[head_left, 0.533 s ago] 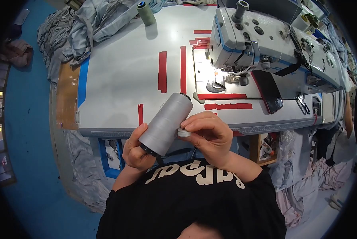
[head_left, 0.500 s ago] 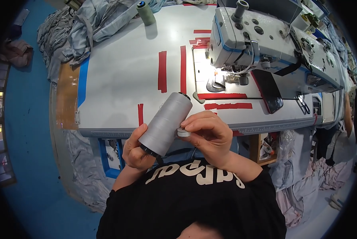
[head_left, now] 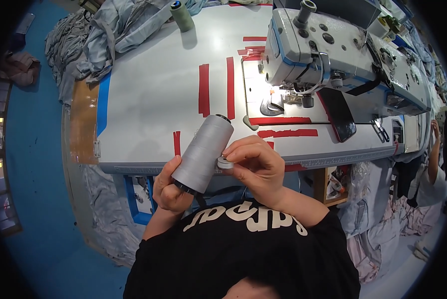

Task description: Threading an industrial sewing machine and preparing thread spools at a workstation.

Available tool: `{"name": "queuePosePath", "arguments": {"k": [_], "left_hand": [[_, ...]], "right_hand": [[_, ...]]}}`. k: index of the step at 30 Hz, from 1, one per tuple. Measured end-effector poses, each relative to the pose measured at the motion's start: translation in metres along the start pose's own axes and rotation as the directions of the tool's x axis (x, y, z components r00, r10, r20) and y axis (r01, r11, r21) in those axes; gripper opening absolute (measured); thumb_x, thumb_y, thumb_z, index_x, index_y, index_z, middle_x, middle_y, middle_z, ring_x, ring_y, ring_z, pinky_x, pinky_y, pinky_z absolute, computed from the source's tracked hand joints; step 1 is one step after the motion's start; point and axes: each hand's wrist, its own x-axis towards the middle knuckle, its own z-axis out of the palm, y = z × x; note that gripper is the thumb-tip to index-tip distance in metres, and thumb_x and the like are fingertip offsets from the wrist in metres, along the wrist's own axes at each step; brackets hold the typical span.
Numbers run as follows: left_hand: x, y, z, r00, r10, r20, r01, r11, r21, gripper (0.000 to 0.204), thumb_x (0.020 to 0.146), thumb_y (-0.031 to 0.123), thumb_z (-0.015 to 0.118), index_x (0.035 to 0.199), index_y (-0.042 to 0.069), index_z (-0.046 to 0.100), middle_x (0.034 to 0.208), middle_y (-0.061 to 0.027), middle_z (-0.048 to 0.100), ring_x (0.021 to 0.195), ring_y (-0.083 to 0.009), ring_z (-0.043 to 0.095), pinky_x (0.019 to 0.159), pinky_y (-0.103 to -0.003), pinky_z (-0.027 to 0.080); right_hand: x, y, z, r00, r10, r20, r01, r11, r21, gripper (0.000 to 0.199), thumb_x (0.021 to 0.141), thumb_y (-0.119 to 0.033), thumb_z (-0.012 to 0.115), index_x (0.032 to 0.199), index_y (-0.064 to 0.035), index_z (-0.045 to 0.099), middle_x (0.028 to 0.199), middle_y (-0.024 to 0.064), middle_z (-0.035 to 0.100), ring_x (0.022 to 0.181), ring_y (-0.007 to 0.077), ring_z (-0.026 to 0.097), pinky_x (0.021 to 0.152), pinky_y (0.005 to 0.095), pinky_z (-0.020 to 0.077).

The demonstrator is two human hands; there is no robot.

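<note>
Cradling the wide end of a grey thread cone (head_left: 202,154), the left hand (head_left: 171,188) is curling its fingers round the base, the thumb pressing along its left side. The cone's long axis is running slantwise, its narrow end pointing away from the person's body and to the right. The right hand (head_left: 253,167) is pinching a small, round, pale bobbin (head_left: 225,164) between thumb and fingertips. That bobbin is sitting just beside the cone's right flank, about midway along; whether the two are touching cannot be told. From the left hand, it is lying to the right and slightly farther from the body. Both things are being held by the near edge of the table (head_left: 144,99).
</note>
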Motion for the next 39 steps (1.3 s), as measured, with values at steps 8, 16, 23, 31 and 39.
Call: {"name": "queuePosePath", "arguments": {"k": [8,16,23,31,39], "left_hand": [[-0.01,-0.032,0.021,0.974,-0.226,-0.014,0.225,0.973,-0.054,0.045,0.058,0.01,0.084,0.079,0.005,0.044,0.11,-0.0269,0.058,0.079,-0.028,0.065,0.065,-0.029,0.052],[-0.03,-0.058,0.034,0.973,-0.224,0.053,0.226,0.973,-0.05,0.029,0.062,-0.001,0.072,0.074,0.005,0.046,0.107,-0.0239,0.06,0.077,-0.0315,0.066,0.058,-0.029,0.053],[-0.052,-0.055,0.022,0.907,-0.368,0.205,0.37,0.929,0.033,0.022,0.062,0.002,0.074,0.071,0.005,0.055,0.113,-0.0185,0.059,0.072,-0.0245,0.066,0.056,-0.027,0.051],[-0.062,-0.053,0.013,0.882,-0.418,0.215,0.431,0.902,-0.016,0.017,0.064,0.003,0.075,0.075,0.004,0.062,0.113,-0.0193,0.059,0.073,-0.0248,0.066,0.057,-0.027,0.052],[-0.069,-0.053,0.012,0.877,-0.425,0.223,0.45,0.89,-0.072,0.019,0.064,0.004,0.076,0.077,0.003,0.061,0.114,-0.0205,0.058,0.076,-0.024,0.066,0.058,-0.027,0.052]], "right_hand": [[0.025,0.044,0.01,0.971,0.235,-0.044,-0.234,0.972,0.032,0.019,0.079,0.007,0.06,0.096,0.0006,0.054,0.098,0.0073,0.055,0.087,0.0127,0.058,0.07,0.0234,0.0531],[0.03,0.091,0.011,0.946,0.314,-0.081,-0.321,0.943,-0.088,0.019,0.08,0.003,0.062,0.097,-0.0005,0.055,0.092,0.0043,0.058,0.081,0.0104,0.061,0.069,0.0216,0.051],[0.03,0.104,0.008,0.937,0.345,-0.062,-0.348,0.896,-0.276,0.02,0.079,0.0,0.064,0.098,0.0,0.058,0.089,0.0039,0.061,0.078,0.0085,0.06,0.065,0.0201,0.0492],[0.032,0.095,0.011,0.971,0.239,-0.019,-0.211,0.809,-0.549,0.017,0.076,0.0,0.066,0.092,-0.0019,0.062,0.086,0.0051,0.064,0.07,0.0095,0.061,0.059,0.0215,0.0477],[0.029,0.104,0.017,0.978,0.21,-0.009,-0.19,0.864,-0.466,0.018,0.077,0.001,0.065,0.093,-0.0026,0.062,0.09,0.0049,0.063,0.077,0.0091,0.06,0.062,0.022,0.0503]]}}
